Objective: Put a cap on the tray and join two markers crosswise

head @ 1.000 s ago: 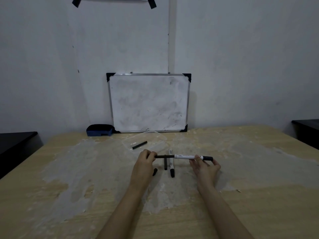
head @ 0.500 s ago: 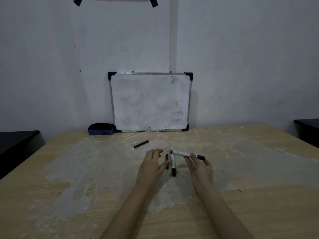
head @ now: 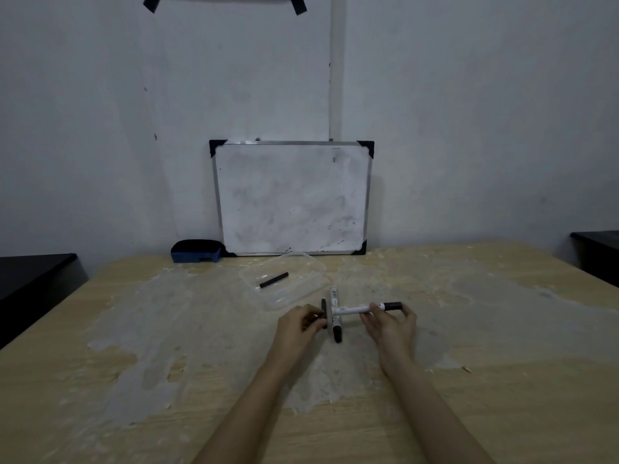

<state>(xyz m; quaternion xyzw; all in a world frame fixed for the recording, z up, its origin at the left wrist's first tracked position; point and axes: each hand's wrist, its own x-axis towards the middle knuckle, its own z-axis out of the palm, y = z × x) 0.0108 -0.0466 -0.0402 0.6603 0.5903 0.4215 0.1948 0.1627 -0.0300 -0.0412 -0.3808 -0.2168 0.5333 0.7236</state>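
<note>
My right hand (head: 392,324) pinches a white marker (head: 353,309) by its black end and holds it level just above the table, its open end pointing left. With curled fingers, my left hand (head: 296,326) grips a small black piece (head: 317,321) at the table surface. Between the hands a second white marker (head: 334,308) with a black cap lies pointing away from me. A thin black rod (head: 323,305) lies along its left side.
A clear plastic tray (head: 303,267) behind the hands holds another black rod (head: 274,279). A smudged whiteboard (head: 291,199) leans on the wall, with a blue eraser (head: 197,251) at its left. The wooden table (head: 134,380) has worn grey patches. Dark furniture stands at both sides.
My left hand drew the black rod out of the held marker, laid it beside the lying marker, then closed on the small black piece. My right hand kept its marker.
</note>
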